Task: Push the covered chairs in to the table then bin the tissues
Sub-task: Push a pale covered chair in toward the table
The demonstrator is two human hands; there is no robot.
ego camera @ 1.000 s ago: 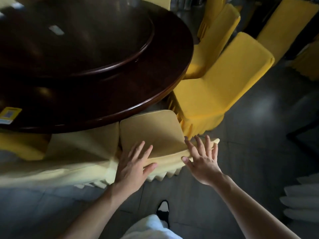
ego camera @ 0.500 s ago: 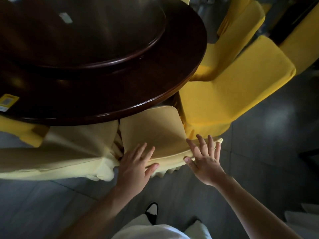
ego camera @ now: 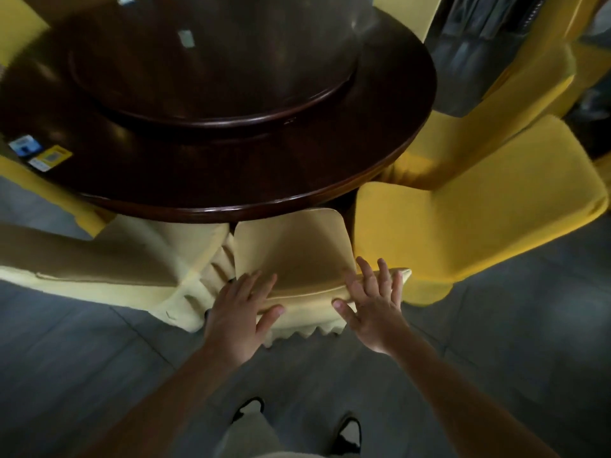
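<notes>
A pale yellow covered chair (ego camera: 291, 256) stands right in front of me, its seat partly under the dark round table (ego camera: 231, 186). My left hand (ego camera: 241, 312) lies flat on the left part of its backrest top, fingers straight and thumb spread. My right hand (ego camera: 373, 299) presses the right part of the same backrest with fingers straight. A small pale piece that may be a tissue (ego camera: 186, 39) lies on the turntable (ego camera: 215, 77); it is blurred.
A second pale covered chair (ego camera: 99, 259) sits to the left. Bright yellow covered chairs (ego camera: 469, 213) crowd the right side, one (ego camera: 479, 127) behind another. Stickers (ego camera: 39, 152) lie at the table's left edge. Grey tiled floor (ego camera: 496, 342) and my shoes (ego camera: 347, 431) are below.
The chair has slid further under the table with both hands on its backrest. I have stepped closer, and the view has shifted forward over the table.
</notes>
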